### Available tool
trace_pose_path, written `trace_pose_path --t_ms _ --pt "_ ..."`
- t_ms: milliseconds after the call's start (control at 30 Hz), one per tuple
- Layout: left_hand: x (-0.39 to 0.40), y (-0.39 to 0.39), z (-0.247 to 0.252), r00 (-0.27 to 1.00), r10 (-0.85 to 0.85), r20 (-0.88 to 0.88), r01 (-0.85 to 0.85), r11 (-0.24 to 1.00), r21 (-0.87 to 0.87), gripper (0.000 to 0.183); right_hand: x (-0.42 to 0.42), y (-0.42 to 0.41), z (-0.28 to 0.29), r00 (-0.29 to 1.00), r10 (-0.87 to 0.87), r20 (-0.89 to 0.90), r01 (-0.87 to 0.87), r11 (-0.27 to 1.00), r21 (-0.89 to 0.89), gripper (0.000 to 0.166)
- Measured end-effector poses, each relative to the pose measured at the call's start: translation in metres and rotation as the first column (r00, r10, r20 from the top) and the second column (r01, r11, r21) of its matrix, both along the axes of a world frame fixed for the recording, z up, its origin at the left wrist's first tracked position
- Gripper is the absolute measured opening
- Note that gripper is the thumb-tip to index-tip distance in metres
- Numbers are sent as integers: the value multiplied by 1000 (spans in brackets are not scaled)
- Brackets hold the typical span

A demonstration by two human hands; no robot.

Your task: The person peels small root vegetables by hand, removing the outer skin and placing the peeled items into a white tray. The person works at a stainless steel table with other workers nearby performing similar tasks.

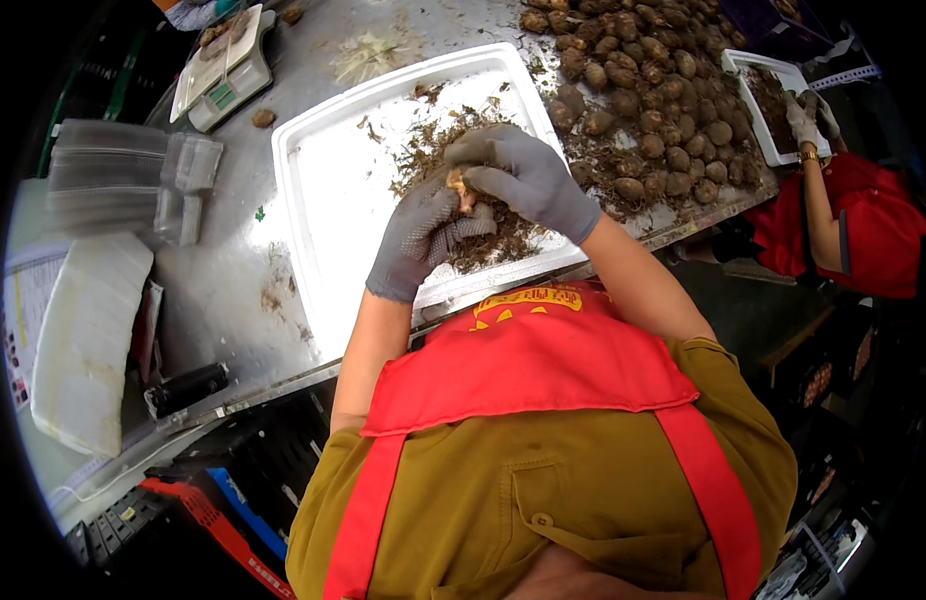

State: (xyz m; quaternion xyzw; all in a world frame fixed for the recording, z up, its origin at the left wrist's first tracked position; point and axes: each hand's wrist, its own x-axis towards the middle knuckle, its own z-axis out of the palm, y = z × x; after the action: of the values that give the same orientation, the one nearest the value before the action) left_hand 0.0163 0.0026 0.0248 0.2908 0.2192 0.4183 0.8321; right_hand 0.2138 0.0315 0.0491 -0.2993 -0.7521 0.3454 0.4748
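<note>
Both hands wear grey gloves and meet over a white foam tray (320, 217) on the metal table. My left hand (425, 232) grips a brownish-orange root vegetable, likely a taro corm (461, 190), which shows only in part between the fingers. Curled over its top and right side, my right hand (519, 176) touches it with its fingers. Fibrous root scraps and dirt (500, 251) lie in the tray beneath and around the hands.
A large heap of taro corms (650, 97) covers the table at right. Beyond it, a co-worker's gloved hands (804, 116) are at another foam tray (782, 155). A digital scale (227, 82), stacked clear plastic containers (107, 172) and a single corm (263, 118) are at left.
</note>
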Motion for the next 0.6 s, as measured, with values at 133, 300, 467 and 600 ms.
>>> trace_pose_path --t_ms 133,300,467,600 --pt "3 -6 10 979 -6 -204 11 1000 26 57 -10 1 0 970 -204 128 185 972 146 14" --pt "3 -7 19 958 2 -287 12 999 46 63 -1 30 -23 823 -346 450 335 936 106 38" --pt "-1 -1 15 941 37 -336 -12 997 75 72 14 24 -14 849 -237 471 330 936 -124 43" --pt "5 1 14 830 139 -541 -38 980 194 79 3 7 -13 975 -74 211 95 992 -89 35"
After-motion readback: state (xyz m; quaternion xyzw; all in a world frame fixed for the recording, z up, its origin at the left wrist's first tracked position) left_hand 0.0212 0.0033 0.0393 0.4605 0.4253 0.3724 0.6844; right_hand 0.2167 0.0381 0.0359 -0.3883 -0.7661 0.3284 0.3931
